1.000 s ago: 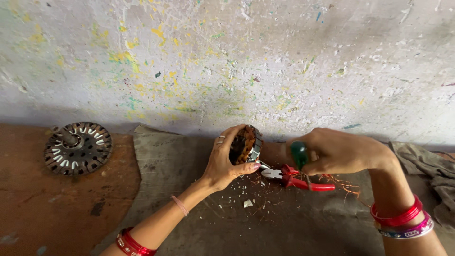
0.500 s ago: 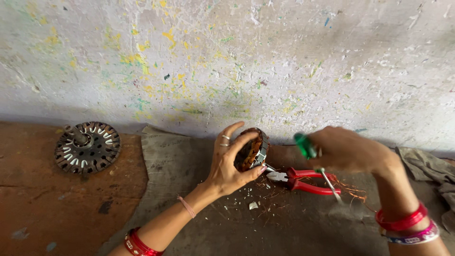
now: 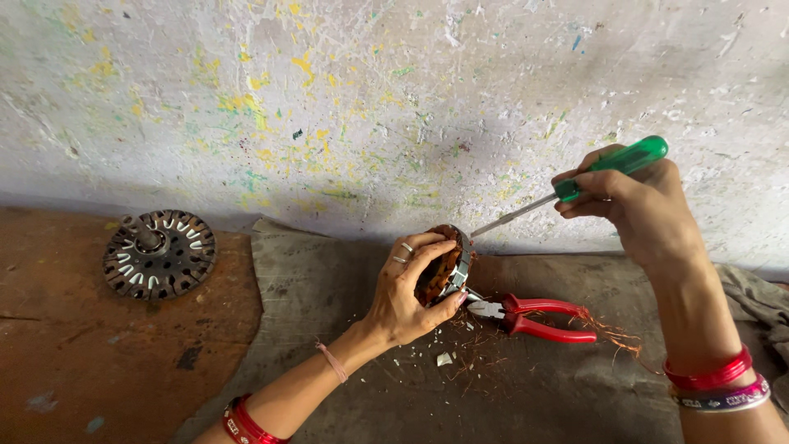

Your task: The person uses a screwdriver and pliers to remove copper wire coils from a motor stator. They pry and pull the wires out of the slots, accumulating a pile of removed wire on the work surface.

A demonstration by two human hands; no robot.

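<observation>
My left hand (image 3: 404, 289) grips a round motor stator (image 3: 448, 265) wound with copper wire and holds it on edge over a grey cloth (image 3: 329, 288). My right hand (image 3: 633, 205) is raised to the right of it and holds a green-handled screwdriver (image 3: 575, 187). The metal tip of the screwdriver points down-left and ends right at the stator's upper rim. Red-handled pliers (image 3: 538, 319) lie on the cloth just right of the stator, with loose copper strands (image 3: 612, 333) around them.
A second round slotted stator (image 3: 159, 253) lies flat on the brown floor at the left. A paint-spattered wall (image 3: 370, 107) rises straight behind the work. Small white chips (image 3: 444, 359) and wire bits litter the cloth. Crumpled fabric (image 3: 760, 296) lies at the far right.
My right hand has lifted away from the stator, up and to the right, with the screwdriver now clear in view. My left hand has kept its hold on the stator.
</observation>
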